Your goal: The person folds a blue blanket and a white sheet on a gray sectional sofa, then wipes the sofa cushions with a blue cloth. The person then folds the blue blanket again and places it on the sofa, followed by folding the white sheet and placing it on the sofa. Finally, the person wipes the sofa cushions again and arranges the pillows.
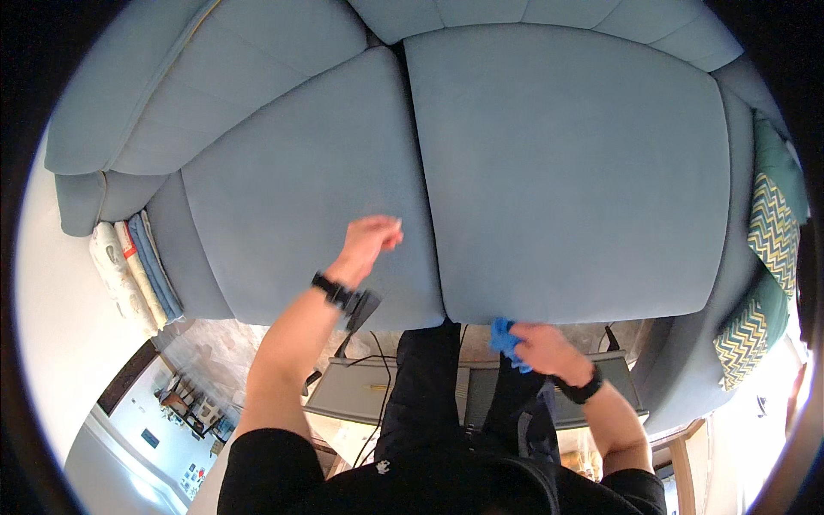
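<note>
A blue-grey upholstered sofa fills the view before me, its left seat cushion (302,167) and right seat cushion (573,174) parted by a dark gap. Over the lower part of the left cushion is my left hand (370,244), its fingers curled; I cannot tell whether anything is in them. A black band with a dark device is on that wrist. By the front edge of the right cushion, my right hand (541,347) grips a crumpled blue cloth (504,340). That wrist bears a black band too.
Folded textiles (138,273) stand beside the left armrest. Green cushions and zigzag-patterned cushions (774,225) lie at the right side. Behind my legs is a grey low table or cabinet (360,386), with black cables (388,380) hanging near it.
</note>
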Demonstrator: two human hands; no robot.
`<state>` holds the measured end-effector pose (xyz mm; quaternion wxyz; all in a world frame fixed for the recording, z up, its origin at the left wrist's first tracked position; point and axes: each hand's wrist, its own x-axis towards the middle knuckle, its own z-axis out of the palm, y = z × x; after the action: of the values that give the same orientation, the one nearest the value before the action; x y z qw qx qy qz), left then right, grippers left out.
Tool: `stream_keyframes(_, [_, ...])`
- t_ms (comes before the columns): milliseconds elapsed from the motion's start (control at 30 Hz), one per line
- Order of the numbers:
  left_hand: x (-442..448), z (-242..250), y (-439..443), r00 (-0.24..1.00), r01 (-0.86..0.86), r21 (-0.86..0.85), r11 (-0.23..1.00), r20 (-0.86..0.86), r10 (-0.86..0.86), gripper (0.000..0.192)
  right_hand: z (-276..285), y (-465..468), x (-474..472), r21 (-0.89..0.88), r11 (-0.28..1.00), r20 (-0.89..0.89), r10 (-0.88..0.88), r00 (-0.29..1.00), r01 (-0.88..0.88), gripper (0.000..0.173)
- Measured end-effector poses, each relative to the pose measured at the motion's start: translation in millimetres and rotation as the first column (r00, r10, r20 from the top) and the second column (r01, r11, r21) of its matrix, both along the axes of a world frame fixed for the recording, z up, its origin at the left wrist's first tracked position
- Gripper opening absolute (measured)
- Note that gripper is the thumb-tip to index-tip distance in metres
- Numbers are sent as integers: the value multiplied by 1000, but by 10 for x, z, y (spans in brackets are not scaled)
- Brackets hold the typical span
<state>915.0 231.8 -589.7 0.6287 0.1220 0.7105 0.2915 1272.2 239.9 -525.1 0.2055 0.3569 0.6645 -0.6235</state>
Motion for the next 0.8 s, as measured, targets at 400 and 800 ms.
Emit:
stream_keyframes(400, [-1198, 778, -2860, -153, 866, -484, -122, -25, -988, 30, 416, 2903, 549, 741, -276, -658, -480, 580, 613, 13])
stream_keyframes(800, [-849, 823, -1952, 888, 211, -309, 928, -337, -314, 29, -896, -1061, -206, 185, 865, -268, 500, 823, -466, 18])
